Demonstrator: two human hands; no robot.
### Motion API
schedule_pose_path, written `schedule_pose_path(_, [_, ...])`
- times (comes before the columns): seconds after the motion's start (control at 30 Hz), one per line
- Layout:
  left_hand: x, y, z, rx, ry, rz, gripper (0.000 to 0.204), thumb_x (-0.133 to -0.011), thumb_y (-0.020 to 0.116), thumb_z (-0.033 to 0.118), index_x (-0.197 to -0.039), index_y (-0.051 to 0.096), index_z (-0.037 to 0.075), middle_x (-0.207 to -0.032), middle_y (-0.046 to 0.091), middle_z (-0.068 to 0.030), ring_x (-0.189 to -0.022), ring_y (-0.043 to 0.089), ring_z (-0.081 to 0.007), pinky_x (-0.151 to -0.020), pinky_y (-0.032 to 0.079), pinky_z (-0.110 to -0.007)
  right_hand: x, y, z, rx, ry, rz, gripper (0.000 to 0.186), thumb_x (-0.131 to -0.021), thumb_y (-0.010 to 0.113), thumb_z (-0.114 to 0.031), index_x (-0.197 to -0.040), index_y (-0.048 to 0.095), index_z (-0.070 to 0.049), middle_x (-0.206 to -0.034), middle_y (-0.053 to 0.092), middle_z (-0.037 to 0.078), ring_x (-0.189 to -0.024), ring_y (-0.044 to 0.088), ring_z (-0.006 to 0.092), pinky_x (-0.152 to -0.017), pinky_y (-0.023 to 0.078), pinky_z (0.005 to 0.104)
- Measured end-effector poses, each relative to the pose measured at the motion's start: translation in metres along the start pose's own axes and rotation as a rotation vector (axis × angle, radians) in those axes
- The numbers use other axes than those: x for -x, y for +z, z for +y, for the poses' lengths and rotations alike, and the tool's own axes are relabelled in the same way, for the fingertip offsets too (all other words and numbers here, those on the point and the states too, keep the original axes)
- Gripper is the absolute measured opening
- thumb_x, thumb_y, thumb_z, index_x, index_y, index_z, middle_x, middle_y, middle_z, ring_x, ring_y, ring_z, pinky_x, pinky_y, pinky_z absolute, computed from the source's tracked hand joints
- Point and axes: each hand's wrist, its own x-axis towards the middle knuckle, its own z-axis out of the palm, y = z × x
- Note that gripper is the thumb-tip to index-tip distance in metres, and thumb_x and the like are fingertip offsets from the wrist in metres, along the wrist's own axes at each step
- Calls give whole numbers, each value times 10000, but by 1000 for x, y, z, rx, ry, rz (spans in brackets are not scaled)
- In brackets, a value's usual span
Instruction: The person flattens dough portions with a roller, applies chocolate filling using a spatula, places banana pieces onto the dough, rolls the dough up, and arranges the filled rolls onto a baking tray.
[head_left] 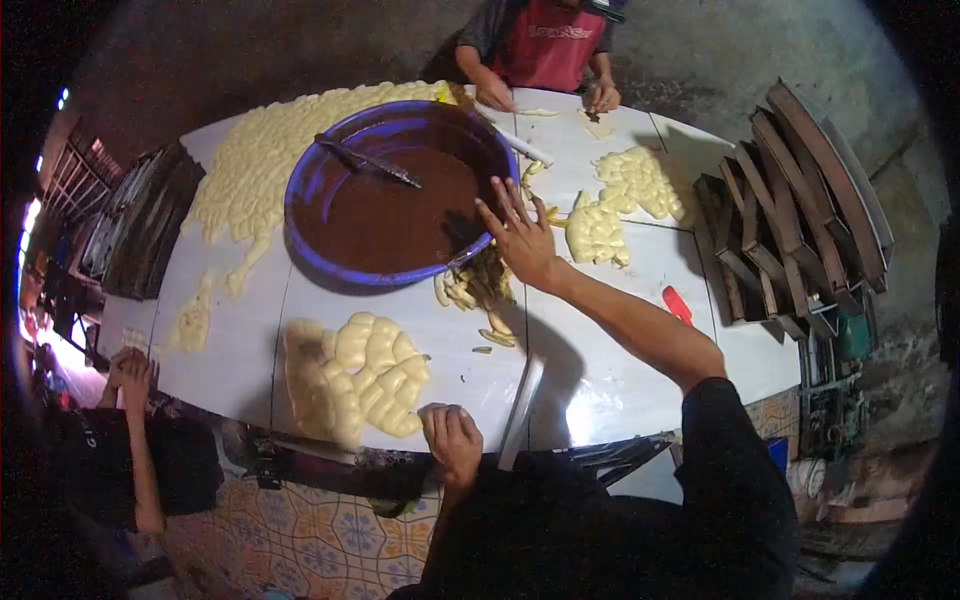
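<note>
My right hand (518, 235) is open, fingers spread, at the right rim of a large blue tub (370, 272) of brown batter-like liquid (375, 225). A dark long tool (370, 162) lies in the tub. Below it, dark and yellowish scraps (470, 285) lie on the white tabletop (625, 320). My left hand (453, 440) is at the front edge, fingers curled; what they hold, if anything, is hidden. It is just right of a pile of pale, lumpy dough-like pieces (375, 370). A pale bar (525, 400) lies to its right.
More pale pieces cover the back left (265, 145) and right (640, 185). A red scraper (676, 303) lies at right. Metal trays (795, 210) are stacked on the right, dark ones (140, 220) on the left. One co-worker (530, 45) works opposite; another's hands (130, 370) are at the left edge.
</note>
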Motion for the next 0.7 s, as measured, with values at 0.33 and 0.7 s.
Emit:
schedule_pose_path(0.33, [-4,16,3,32,-18,22,183,-969,541,78,-882,594,-74,-944,565,-225,-966,547,-431,-887,437,-568,290,-33,29,-530,220,-379,752,-906,644,-264,-1530,336,21,-1592,273,319,-1471,252,530,-1163,337,565])
schedule_pose_path(0.7, [84,35,-115,-435,16,-65,371,-1064,481,225,-1271,589,-63,-1260,596,-237,-1140,572,-374,-995,464,-485,495,-64,63,-2,1097,-195,735,-968,584,-356,-1530,321,38,-1609,157,373,-1498,161,534,-1178,207,604])
